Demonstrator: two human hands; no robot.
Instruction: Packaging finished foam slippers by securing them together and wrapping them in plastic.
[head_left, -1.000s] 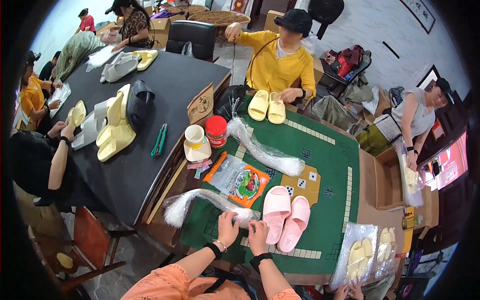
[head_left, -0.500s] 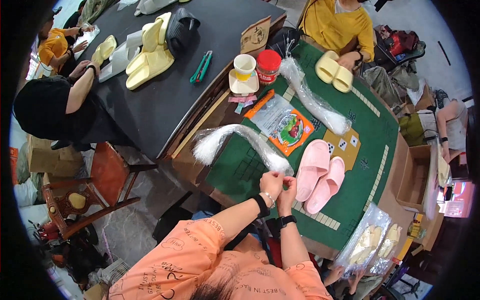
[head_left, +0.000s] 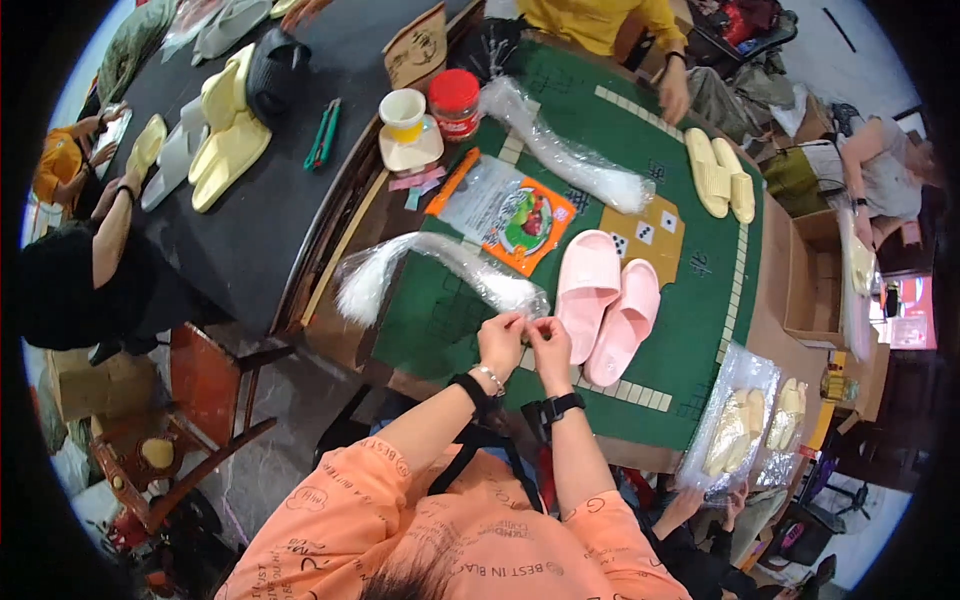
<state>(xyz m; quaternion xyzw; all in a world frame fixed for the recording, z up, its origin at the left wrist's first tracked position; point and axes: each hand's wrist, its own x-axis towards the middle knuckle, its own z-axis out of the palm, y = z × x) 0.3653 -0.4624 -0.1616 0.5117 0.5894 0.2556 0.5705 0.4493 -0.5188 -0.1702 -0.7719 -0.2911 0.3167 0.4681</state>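
My left hand (head_left: 500, 345) and my right hand (head_left: 549, 352) meet at the table's near side, fingertips pinched close together. What lies between them is too small to make out. Just beyond the fingertips is the near end of a bundle of white strands (head_left: 440, 262) in clear plastic wrap, fanned out at its left end. Right of my hands lies a pair of pink slippers (head_left: 605, 305), toes away from me. Farther back is a second wrapped bundle of white strands (head_left: 570, 148). An orange and clear printed packet (head_left: 510, 212) rests between the bundles.
The green table (head_left: 420, 335) also carries pale yellow slippers (head_left: 720, 175), a red-lidded jar (head_left: 455, 103) and a cup (head_left: 403, 115). On the dark table, left, are more slippers (head_left: 230, 130) and a green cutter (head_left: 323, 135). Bagged slippers (head_left: 740, 420) are at right. Several people work around.
The view has shifted. Across the table, the person in yellow has let go of the pale yellow slippers, which now lie farther right. My hands have drawn slightly apart, fingertips still pinched.
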